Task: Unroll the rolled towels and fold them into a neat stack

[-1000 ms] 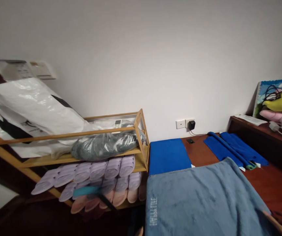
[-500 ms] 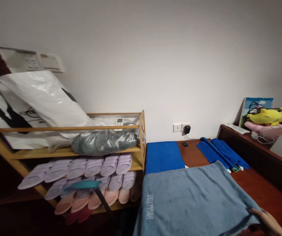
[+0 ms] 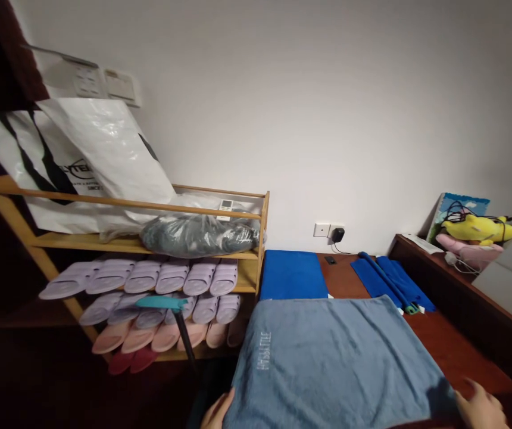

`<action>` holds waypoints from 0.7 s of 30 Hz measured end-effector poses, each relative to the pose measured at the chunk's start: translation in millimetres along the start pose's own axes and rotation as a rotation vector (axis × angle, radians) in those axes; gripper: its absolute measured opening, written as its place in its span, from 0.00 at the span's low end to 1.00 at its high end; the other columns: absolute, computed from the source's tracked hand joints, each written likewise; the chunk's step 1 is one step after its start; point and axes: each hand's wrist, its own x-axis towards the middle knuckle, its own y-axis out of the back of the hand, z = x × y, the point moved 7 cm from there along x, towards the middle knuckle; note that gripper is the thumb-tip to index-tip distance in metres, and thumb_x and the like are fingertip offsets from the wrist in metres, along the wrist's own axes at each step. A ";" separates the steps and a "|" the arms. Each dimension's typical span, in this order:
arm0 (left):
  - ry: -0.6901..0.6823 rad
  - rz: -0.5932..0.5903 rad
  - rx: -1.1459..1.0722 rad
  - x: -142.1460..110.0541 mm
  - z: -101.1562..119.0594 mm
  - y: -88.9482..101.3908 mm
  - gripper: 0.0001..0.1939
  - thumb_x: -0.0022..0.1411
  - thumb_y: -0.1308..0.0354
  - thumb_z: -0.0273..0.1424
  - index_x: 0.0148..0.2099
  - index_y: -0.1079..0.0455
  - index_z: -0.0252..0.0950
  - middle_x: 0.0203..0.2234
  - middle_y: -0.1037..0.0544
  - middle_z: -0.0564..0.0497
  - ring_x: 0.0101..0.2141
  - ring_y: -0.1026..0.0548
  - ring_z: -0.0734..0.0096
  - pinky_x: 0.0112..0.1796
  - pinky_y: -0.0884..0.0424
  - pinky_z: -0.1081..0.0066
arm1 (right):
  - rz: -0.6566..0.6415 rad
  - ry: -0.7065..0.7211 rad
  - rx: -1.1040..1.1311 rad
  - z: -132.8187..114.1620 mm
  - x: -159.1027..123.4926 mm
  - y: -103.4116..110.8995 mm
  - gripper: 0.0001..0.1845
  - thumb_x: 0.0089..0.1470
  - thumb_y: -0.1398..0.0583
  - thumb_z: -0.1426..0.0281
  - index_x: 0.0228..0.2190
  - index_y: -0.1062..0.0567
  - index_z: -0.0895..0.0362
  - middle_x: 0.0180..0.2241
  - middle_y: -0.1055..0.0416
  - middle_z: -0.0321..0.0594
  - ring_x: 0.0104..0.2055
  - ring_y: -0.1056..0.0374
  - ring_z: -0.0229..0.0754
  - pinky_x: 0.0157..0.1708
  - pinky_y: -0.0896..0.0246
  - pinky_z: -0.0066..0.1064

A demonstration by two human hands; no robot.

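Observation:
A grey-blue towel (image 3: 327, 357) with pale lettering near its left side lies spread on the reddish-brown table. Its far edge overlaps a folded blue cloth (image 3: 294, 274). My left hand (image 3: 217, 412) is at the towel's near left edge, fingers stretched along it; the frame cuts off most of this hand. At the near right edge, my right hand (image 3: 481, 406) touches the towel with its fingers apart. Farther back on the table lie more folded blue cloths (image 3: 392, 283) in narrow strips.
Left of the table stands a wooden rack (image 3: 149, 205) with lilac slippers (image 3: 171, 277), pink slippers and white bags (image 3: 108, 149). A teal-topped stand (image 3: 162, 302) is before it. A raised ledge (image 3: 456, 277) on the right holds a yellow plush toy (image 3: 474, 228). A black plug (image 3: 337, 235) sits in the wall socket.
My left hand has come into view at the towel's left edge. My right hand has loosened from the towel's right corner, its fingers spreading. The towel lies flatter, and the view has shifted slightly.

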 end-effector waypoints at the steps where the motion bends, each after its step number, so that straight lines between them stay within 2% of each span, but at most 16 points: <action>1: -0.053 0.039 0.057 -2.1 6.4 1.9 0.31 0.35 0.41 0.59 0.33 0.28 0.39 0.35 0.20 0.45 0.45 0.26 0.48 0.45 0.29 0.55 | 0.007 0.044 -0.014 -21.5 -9.0 -0.5 0.30 0.41 0.52 0.50 0.44 0.29 0.49 0.42 0.30 0.62 0.42 0.30 0.67 0.32 0.33 0.57; 2: -0.134 0.094 0.130 -6.8 17.3 3.5 0.34 0.36 0.44 0.62 0.35 0.28 0.38 0.35 0.21 0.44 0.44 0.25 0.47 0.45 0.29 0.54 | -0.050 0.202 0.018 -54.7 -22.0 -5.8 0.32 0.45 0.54 0.50 0.47 0.31 0.53 0.48 0.32 0.60 0.48 0.33 0.65 0.37 0.33 0.56; 4: -0.380 0.242 0.314 -26.5 49.7 1.9 0.38 0.42 0.50 0.63 0.41 0.30 0.35 0.39 0.23 0.40 0.45 0.27 0.47 0.48 0.32 0.52 | -0.103 0.429 0.087 -119.5 -56.9 -13.0 0.33 0.50 0.56 0.51 0.51 0.35 0.56 0.56 0.38 0.56 0.55 0.38 0.59 0.47 0.37 0.54; 6: -0.648 0.338 0.519 -56.4 80.9 -13.6 0.35 0.54 0.56 0.56 0.53 0.35 0.34 0.51 0.30 0.37 0.53 0.33 0.50 0.52 0.36 0.52 | -0.161 0.582 0.111 -173.1 -96.5 -22.5 0.33 0.53 0.54 0.50 0.56 0.40 0.53 0.61 0.46 0.50 0.59 0.44 0.54 0.53 0.44 0.52; 7: -0.763 0.308 0.626 -70.3 90.4 -28.4 0.31 0.60 0.58 0.49 0.58 0.40 0.36 0.57 0.35 0.40 0.56 0.37 0.54 0.53 0.38 0.53 | -0.189 0.636 0.123 -192.7 -115.6 -27.7 0.34 0.53 0.54 0.51 0.58 0.44 0.51 0.63 0.50 0.47 0.62 0.48 0.53 0.55 0.46 0.51; 9: -0.968 0.141 0.849 -92.3 94.2 -63.1 0.27 0.64 0.58 0.40 0.64 0.49 0.43 0.62 0.43 0.46 0.60 0.43 0.59 0.55 0.40 0.56 | -0.266 0.700 0.137 -215.5 -147.5 -40.5 0.34 0.55 0.53 0.51 0.61 0.51 0.46 0.65 0.55 0.41 0.64 0.53 0.50 0.57 0.49 0.51; 11: -1.120 -0.025 1.027 -103.9 82.4 -89.2 0.28 0.63 0.55 0.35 0.65 0.53 0.49 0.62 0.43 0.51 0.60 0.43 0.61 0.54 0.39 0.59 | -0.332 0.723 0.137 -220.3 -167.5 -52.8 0.34 0.55 0.53 0.51 0.61 0.53 0.43 0.65 0.56 0.37 0.65 0.56 0.49 0.58 0.51 0.51; 13: -1.191 -0.102 1.129 -103.9 67.8 -99.6 0.29 0.62 0.53 0.34 0.65 0.54 0.51 0.61 0.41 0.53 0.59 0.40 0.62 0.51 0.35 0.62 | -0.368 0.727 0.134 -215.7 -175.0 -60.9 0.33 0.55 0.53 0.51 0.61 0.52 0.41 0.65 0.55 0.36 0.65 0.55 0.49 0.60 0.53 0.51; 16: -1.201 -0.115 1.188 -96.6 57.5 -98.4 0.30 0.62 0.52 0.35 0.64 0.55 0.53 0.61 0.42 0.54 0.58 0.39 0.62 0.49 0.32 0.64 | -0.375 0.724 0.141 -206.6 -171.4 -63.1 0.34 0.55 0.53 0.50 0.61 0.51 0.42 0.64 0.55 0.36 0.64 0.55 0.49 0.60 0.53 0.52; 21: -1.180 -0.131 1.233 -100.3 63.6 -93.2 0.31 0.63 0.53 0.34 0.65 0.59 0.53 0.62 0.45 0.54 0.58 0.40 0.62 0.51 0.33 0.61 | -0.344 0.657 0.107 -190.8 -154.8 -59.5 0.34 0.54 0.53 0.49 0.60 0.50 0.44 0.64 0.55 0.38 0.65 0.58 0.49 0.60 0.55 0.52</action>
